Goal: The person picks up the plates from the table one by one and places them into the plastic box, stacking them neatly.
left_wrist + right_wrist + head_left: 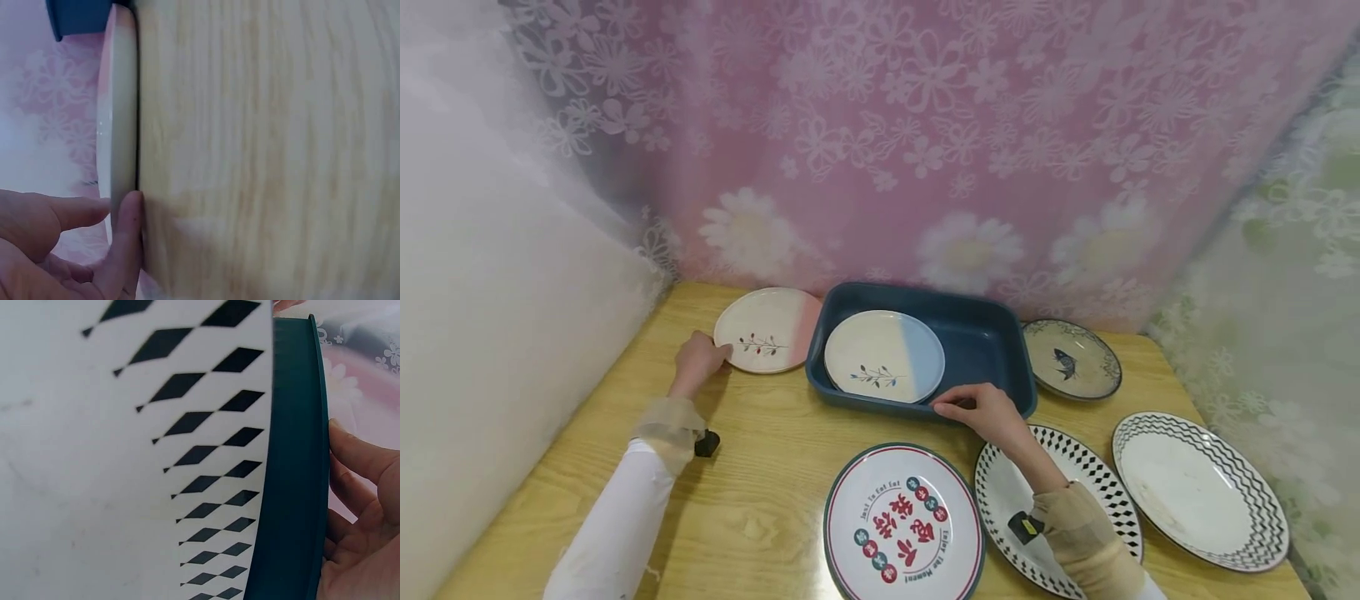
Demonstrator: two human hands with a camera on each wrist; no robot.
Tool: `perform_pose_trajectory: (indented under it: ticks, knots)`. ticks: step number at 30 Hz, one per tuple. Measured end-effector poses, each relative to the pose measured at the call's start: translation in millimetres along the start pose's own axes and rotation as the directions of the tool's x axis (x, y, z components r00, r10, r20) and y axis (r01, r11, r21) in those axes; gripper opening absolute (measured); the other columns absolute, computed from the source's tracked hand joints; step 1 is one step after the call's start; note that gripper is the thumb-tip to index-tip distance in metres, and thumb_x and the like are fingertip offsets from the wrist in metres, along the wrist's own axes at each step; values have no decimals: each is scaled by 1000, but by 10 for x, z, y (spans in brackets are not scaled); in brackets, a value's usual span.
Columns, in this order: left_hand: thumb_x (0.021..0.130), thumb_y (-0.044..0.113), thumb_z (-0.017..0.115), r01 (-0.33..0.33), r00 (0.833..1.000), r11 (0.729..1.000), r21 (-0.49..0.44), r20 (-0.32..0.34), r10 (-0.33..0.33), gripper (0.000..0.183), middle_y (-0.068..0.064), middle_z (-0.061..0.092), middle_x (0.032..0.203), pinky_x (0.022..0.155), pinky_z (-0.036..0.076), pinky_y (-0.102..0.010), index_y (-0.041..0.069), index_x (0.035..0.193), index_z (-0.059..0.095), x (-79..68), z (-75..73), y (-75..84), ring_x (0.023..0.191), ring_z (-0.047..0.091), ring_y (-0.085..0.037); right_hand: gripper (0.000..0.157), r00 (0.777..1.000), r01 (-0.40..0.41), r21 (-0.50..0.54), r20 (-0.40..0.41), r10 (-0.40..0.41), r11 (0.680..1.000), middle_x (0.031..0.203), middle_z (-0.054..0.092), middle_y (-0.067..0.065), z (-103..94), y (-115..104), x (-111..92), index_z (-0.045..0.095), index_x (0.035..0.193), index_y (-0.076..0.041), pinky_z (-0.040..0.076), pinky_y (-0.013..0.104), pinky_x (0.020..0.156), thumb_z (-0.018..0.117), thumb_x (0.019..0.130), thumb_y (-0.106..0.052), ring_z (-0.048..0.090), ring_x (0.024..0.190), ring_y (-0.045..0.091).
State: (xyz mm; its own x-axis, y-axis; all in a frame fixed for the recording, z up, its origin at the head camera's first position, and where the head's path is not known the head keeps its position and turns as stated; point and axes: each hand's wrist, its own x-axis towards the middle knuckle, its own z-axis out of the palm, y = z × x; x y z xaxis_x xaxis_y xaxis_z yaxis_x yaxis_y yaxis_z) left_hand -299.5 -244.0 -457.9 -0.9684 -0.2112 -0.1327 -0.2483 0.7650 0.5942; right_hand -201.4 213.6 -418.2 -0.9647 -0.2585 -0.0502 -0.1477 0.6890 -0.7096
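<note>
At the left, my left hand pinches the near left rim of a white plate with a pink side and a red sprig. The left wrist view shows thumb and finger on either side of its rim. A dark blue rectangular tub holds a white plate with a light blue side, tilted slightly against the front wall. My right hand is at the tub's front rim, fingers loosely bent, fingertips close to that plate's edge. Whether they touch it is not clear.
A red-lettered round plate lies in front. Beside it, under my right forearm, is a diamond-rimmed oval plate. A wavy-rimmed oval plate and a fish-patterned plate lie at the right. Floral curtains hang behind.
</note>
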Motion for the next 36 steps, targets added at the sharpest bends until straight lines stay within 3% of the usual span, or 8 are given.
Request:
perform_pose_trajectory:
  ticks: [12, 16, 19, 22, 25, 29, 32, 36]
  knots:
    - [95, 9, 47, 28, 1000, 999, -21, 9, -28, 29, -17, 71, 79, 97, 45, -53, -14, 113, 51, 5, -23, -14, 88, 72, -37, 18, 1000, -7, -10, -10, 7, 1000, 100, 75, -1, 6, 3, 18, 80, 103, -18, 52, 34, 78, 73, 95, -31, 65, 90, 15]
    - [97, 10, 45, 34, 999, 999, -30, 5, -34, 32, -28, 67, 100, 96, 45, -53, -15, 117, 46, -19, -28, -44, 103, 67, -44, 19, 1000, -4, -7, -13, 4, 1000, 100, 75, -2, 33, 12, 17, 80, 103, -17, 52, 34, 78, 73, 95, -33, 65, 91, 15]
    - [97, 10, 45, 18, 1000, 996, -89, 6, -18, 35, -32, 62, 105, 92, 47, -50, -17, 120, 45, -22, -44, -74, 103, 66, -45, 20, 1000, -1, -7, -12, 1, 1000, 100, 75, -2, 32, 20, 5, 80, 103, -17, 52, 34, 79, 72, 95, -34, 65, 92, 15]
    - [98, 7, 46, 9, 999, 975, -222, 46, 2, 39, -30, 65, 98, 81, 54, -37, -24, 122, 45, -15, -72, -106, 84, 74, -32, 20, 1000, -2, -6, -14, 2, 1000, 101, 75, -1, 20, 18, -12, 80, 104, -17, 52, 35, 79, 72, 95, -33, 66, 93, 16]
    - [99, 1, 41, 47, 989, 891, -451, 144, 21, 47, -27, 66, 91, 70, 59, -28, -29, 135, 37, -25, -107, -128, 63, 73, -17, 21, 1000, 0, -3, -14, 0, 1000, 103, 75, 1, 10, 7, -23, 80, 106, -16, 53, 35, 81, 72, 95, -32, 67, 96, 18]
    - [101, -2, 36, 134, 969, 713, -688, 243, 52, 54, -19, 62, 95, 74, 62, -29, -28, 146, 20, -101, -165, -137, 62, 70, -10, 22, 1000, -5, 8, -9, 5, 1000, 108, 76, 2, 6, 1, -29, 80, 110, -17, 53, 36, 83, 71, 96, -32, 67, 102, 21]
    - [101, -3, 38, 160, 965, 626, -763, 254, 62, 56, -15, 62, 96, 80, 61, -30, -24, 149, 19, -204, -226, -129, 69, 70, -10, 21, 1000, -7, 10, -7, 7, 1000, 109, 76, 2, 11, -3, -28, 80, 110, -19, 53, 36, 84, 71, 96, -32, 67, 104, 21]
    - [100, -2, 40, 166, 975, 560, -812, 222, 32, 59, -17, 58, 105, 80, 61, -28, -19, 152, 18, -365, -294, -88, 72, 70, -10, 21, 1000, -9, -2, -8, 9, 1000, 107, 76, 2, 19, -2, -26, 81, 109, -19, 52, 34, 81, 71, 96, -32, 67, 102, 20]
